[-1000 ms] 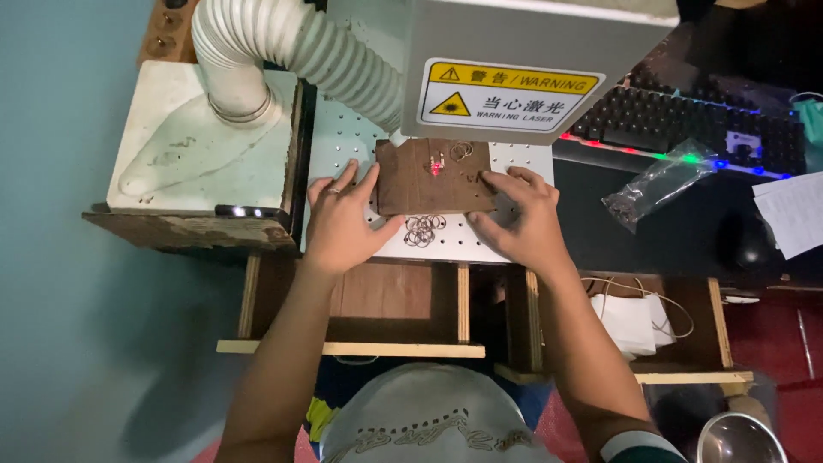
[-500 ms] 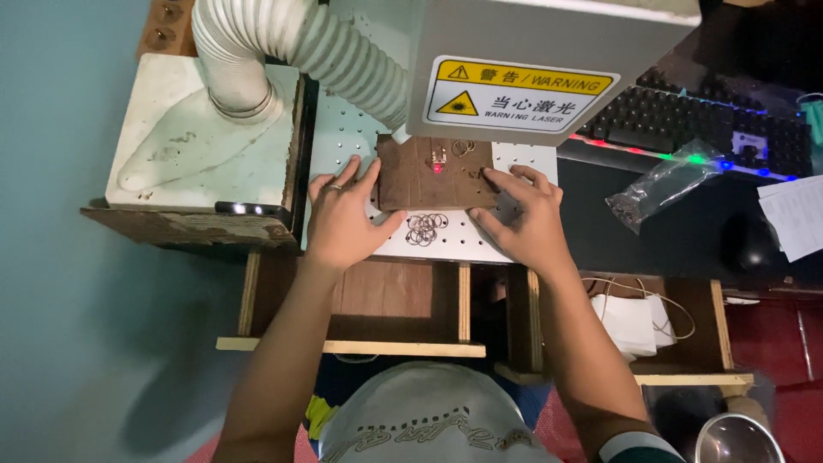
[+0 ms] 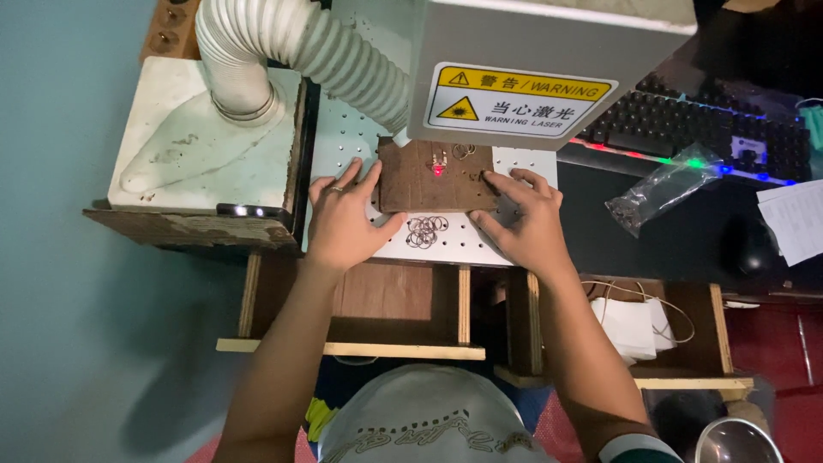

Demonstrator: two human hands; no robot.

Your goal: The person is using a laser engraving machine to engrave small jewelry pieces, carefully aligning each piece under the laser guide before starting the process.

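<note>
- We are looking down on both hands at a brown wooden board (image 3: pixel 429 176), which lies flat on a white perforated plate (image 3: pixel 467 244) under the grey laser head (image 3: pixel 549 69).
- The left hand (image 3: pixel 347 219) lies flat at the board's left edge, fingers spread and touching that edge, thumb pointing to the board's near corner; it presses rather than grips.
- There is a ring on one finger of that hand.
- The right hand (image 3: pixel 525 223) sits at the board's right edge, fingertips (image 3: pixel 490 178) on the top face near the corner, thumb along the near side; fingers loose, nothing enclosed.
- A red dot (image 3: pixel 438 170) glows on the board near its far edge, just beside a small metal piece (image 3: pixel 440 159).
- Another thin wire loop (image 3: pixel 464 151) lies right of that, partly under the laser head; we cannot quite tell its shape.
- A cluster of small metal rings (image 3: pixel 425 231) rests on the plate just in front of the board, between the two hands.
- To the left, a white ribbed hose (image 3: pixel 291 47) runs down into a white box (image 3: pixel 206 146).
- To the right, well apart, a keyboard (image 3: pixel 694 129) with coloured lights and a clear plastic bag (image 3: pixel 664 184) lie on the dark desk (image 3: pixel 686 249).
- Below the plate, a wooden frame (image 3: pixel 351 347).
</note>
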